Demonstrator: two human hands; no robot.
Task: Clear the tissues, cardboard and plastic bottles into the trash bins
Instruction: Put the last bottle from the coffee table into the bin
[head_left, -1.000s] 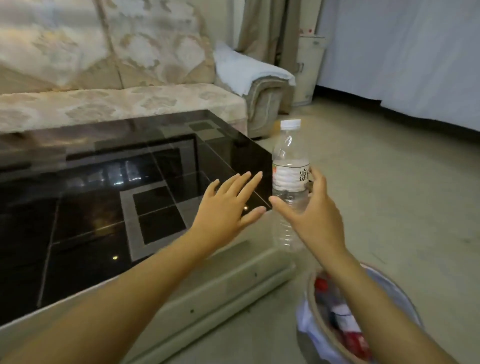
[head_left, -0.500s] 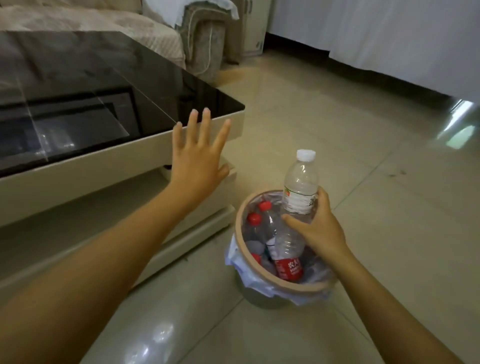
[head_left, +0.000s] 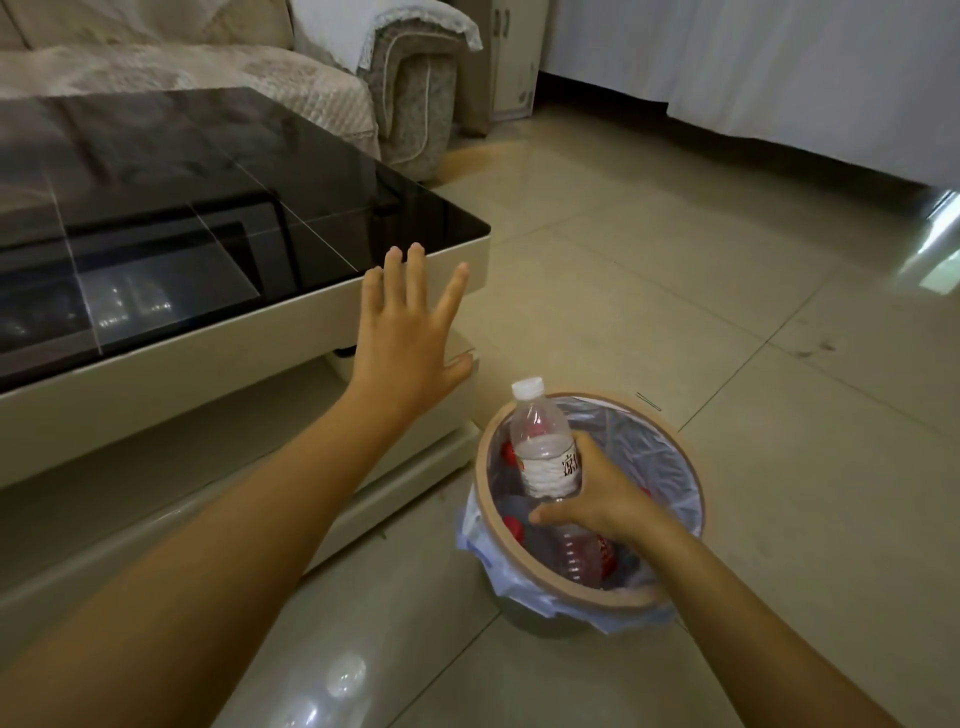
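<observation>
Floor: beige tiles (head_left: 649, 270) beside my black-topped desk (head_left: 208, 171).
Left hand (head_left: 410, 332): my fingers spread, holding nothing.
Right hand (head_left: 597, 499): grips plastic bottle (head_left: 543, 452) over lined trash bin (head_left: 691, 467).

White-capped clear bottle (head_left: 543, 460), tan-rimmed bin (head_left: 582, 592)

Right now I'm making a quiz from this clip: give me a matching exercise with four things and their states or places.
Things:
1. left hand
2. right hand
3. bottle
4. bin

States:
A. lined with a bag, on the floor
B. fingers spread, holding nothing
C. white cap, partly inside the bin
D. gripping the bottle

Pairs: 1-B, 2-D, 3-C, 4-A
</observation>
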